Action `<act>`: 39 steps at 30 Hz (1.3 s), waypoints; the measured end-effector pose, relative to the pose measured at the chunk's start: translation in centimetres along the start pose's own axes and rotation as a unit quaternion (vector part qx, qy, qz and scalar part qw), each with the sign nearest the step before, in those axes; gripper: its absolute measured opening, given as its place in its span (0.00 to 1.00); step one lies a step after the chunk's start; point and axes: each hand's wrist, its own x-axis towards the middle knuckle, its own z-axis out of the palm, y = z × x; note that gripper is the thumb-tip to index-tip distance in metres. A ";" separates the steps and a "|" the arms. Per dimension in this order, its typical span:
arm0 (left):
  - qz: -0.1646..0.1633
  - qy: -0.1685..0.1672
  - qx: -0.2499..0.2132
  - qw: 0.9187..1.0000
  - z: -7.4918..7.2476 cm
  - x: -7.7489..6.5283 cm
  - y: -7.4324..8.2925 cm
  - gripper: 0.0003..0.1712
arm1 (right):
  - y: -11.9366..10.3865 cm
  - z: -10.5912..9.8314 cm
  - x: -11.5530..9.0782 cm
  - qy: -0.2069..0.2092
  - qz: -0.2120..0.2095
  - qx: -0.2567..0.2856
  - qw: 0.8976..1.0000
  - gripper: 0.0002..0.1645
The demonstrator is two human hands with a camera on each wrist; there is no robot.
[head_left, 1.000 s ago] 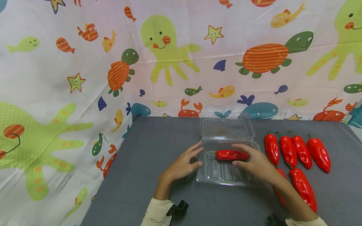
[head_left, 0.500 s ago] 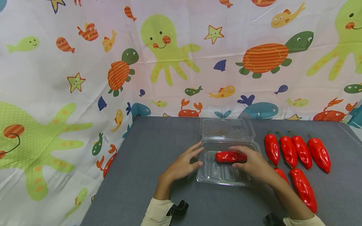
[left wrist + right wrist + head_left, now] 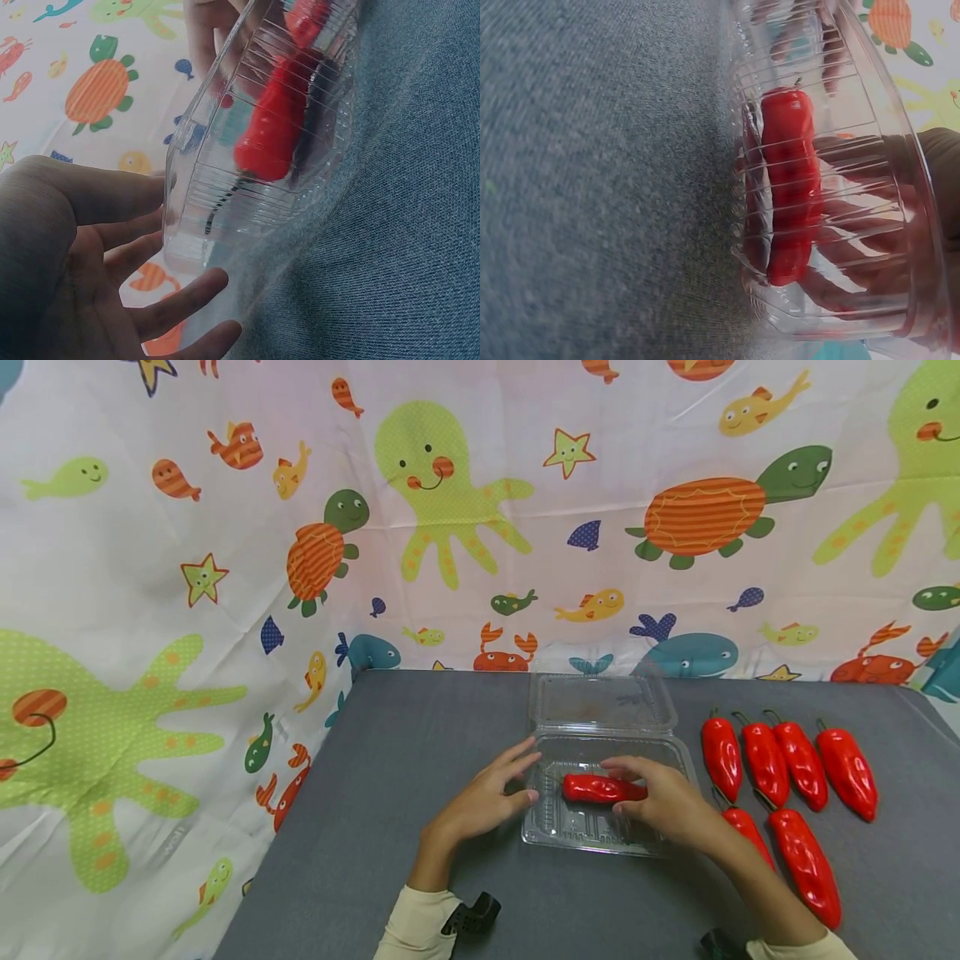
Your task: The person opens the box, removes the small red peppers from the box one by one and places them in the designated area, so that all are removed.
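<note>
A glossy red chili pepper (image 3: 588, 788) lies sideways inside the clear plastic clamshell container (image 3: 551, 831). My right hand (image 3: 667, 802) reaches over the container's right side and holds the pepper's right end between thumb and fingers. Through the ribbed wall in the right wrist view, those fingers show behind the pepper (image 3: 789, 187). At the container's left edge my left hand (image 3: 486, 795) has its fingers spread, thumb and fingertips right at the wall. Seen in the left wrist view, the pepper (image 3: 270, 131) has its dark stem pointing toward the left hand.
Right of the container, several more red chili peppers (image 3: 798, 760) lie in a row, with others (image 3: 806, 864) in front, partly behind the right forearm. The clear lid (image 3: 600, 702) stands open at the back. A sea-animal curtain (image 3: 480, 610) borders the grey table (image 3: 405, 743).
My right hand has shifted left and slightly nearer with the chili pepper, which now lies lower in the container. The left hand has stayed in place.
</note>
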 end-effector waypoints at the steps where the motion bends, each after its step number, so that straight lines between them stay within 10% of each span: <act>1: 0.000 0.000 0.000 1.000 0.0 0.0 0.0 0.37 | -0.1 0.0 0.0 -0.001 0.000 -0.001 1.000 0.36; 39: 0.007 0.002 -0.005 1.000 -0.1 -0.1 0.2 0.36 | -0.8 0.5 -1.5 -0.003 -0.010 -0.007 1.000 0.31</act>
